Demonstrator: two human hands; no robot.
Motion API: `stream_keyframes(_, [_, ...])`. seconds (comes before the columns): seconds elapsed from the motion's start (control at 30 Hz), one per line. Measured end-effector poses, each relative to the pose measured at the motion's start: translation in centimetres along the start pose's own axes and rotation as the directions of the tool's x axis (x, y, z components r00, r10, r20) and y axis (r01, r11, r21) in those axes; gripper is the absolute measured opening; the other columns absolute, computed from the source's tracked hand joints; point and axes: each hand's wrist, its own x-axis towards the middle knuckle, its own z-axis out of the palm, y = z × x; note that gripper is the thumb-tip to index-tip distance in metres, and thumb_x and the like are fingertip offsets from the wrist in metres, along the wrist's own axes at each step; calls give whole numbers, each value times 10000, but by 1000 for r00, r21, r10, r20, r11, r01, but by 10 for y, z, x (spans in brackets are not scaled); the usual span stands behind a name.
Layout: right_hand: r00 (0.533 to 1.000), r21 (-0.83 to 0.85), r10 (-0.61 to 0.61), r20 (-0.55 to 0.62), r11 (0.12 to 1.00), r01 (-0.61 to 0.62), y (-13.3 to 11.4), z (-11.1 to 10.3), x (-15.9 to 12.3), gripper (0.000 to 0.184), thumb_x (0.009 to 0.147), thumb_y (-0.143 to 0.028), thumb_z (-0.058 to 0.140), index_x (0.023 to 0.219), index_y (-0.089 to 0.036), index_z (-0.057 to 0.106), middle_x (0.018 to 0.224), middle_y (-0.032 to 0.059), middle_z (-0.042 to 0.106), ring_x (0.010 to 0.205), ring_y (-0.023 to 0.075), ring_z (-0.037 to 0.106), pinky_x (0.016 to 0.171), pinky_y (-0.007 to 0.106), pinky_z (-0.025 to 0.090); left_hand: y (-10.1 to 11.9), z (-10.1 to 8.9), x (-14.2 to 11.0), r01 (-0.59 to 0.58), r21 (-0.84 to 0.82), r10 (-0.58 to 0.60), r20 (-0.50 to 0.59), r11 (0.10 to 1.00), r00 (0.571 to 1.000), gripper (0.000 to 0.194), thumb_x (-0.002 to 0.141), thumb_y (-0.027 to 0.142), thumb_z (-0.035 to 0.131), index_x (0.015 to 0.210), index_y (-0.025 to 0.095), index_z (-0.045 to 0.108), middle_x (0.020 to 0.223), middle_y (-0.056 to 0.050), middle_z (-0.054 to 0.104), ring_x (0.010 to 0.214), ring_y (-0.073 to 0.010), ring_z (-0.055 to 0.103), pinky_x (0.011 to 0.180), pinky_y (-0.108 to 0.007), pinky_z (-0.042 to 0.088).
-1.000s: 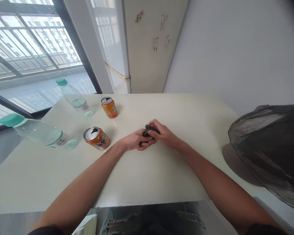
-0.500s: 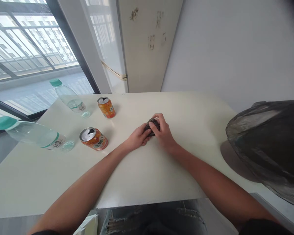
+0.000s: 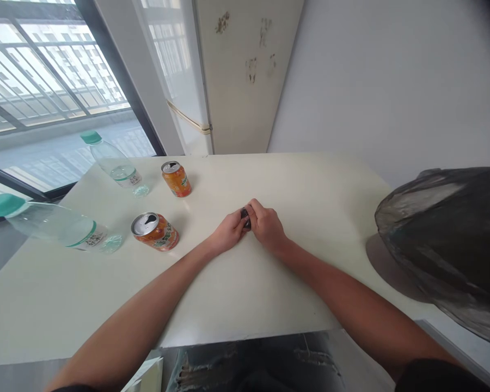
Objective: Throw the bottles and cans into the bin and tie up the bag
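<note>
My left hand (image 3: 230, 231) and my right hand (image 3: 266, 224) meet over the middle of the white table (image 3: 249, 294). Between them is a small crumpled black bundle (image 3: 245, 218), with both hands closed on it. Only a little of its dark surface shows between the fingers, so its exact kind is hard to make out. The nearer orange drink can (image 3: 157, 231) stands open to the left of my left hand. Farther back is a second open orange can (image 3: 177, 179).
Two clear bottles with green caps, a near bottle (image 3: 57, 222) and a far bottle (image 3: 114, 160), stand on the table's left side. A dark plastic bag (image 3: 453, 245) bulges over a bin at the right. Behind the table are a fridge (image 3: 245, 109) and a wall (image 3: 384, 92).
The black bundle has gone from a longer, loose shape to a compact lump, now mostly covered by my fingers. My right fingers have closed in against my left hand. The view has shifted slightly.
</note>
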Motion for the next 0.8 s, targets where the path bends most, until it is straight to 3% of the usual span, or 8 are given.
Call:
stream_keyframes(0.2, [1000, -52, -21, 8, 998, 21, 2, 2, 0, 348, 1094, -466, 292, 822, -252, 329, 598, -18, 403, 515, 152, 316, 571, 300, 215, -5, -2, 2, -98, 173, 102, -15, 980, 995, 206, 1013, 261, 468, 816, 201, 473, 712, -3, 540, 635, -123, 447, 611, -252, 372])
stream_keyframes(0.57, [996, -73, -82, -36, 994, 79, 5, 6, -1, 340, 1098, -420, 292, 811, -246, 344, 572, -34, 391, 499, 132, 303, 544, 287, 229, -13, -3, 3, -128, 257, 134, -8, 958, 991, 220, 1035, 315, 412, 862, 201, 486, 798, -45, 646, 689, -151, 548, 657, -274, 443])
stream_keyframes(0.67, [995, -5, -88, -41, 996, 88, 5, 5, -1, 354, 1103, -433, 309, 807, -244, 359, 580, -39, 404, 502, 128, 328, 545, 281, 256, -13, -3, 3, -148, 294, 167, -40, 944, 985, 228, 1037, 323, 416, 851, 207, 479, 766, -31, 629, 670, -148, 528, 654, -279, 434])
stream_keyframes(0.8, [994, 205, -60, -88, 976, 77, 5, 1, 1, 338, 1105, -485, 375, 889, -240, 462, 694, -26, 525, 594, 132, 477, 606, 259, 379, -9, -2, 0, -113, 246, 148, -128, 963, 981, 218, 1055, 380, 448, 924, 215, 503, 698, 19, 569, 603, -128, 483, 619, -268, 398])
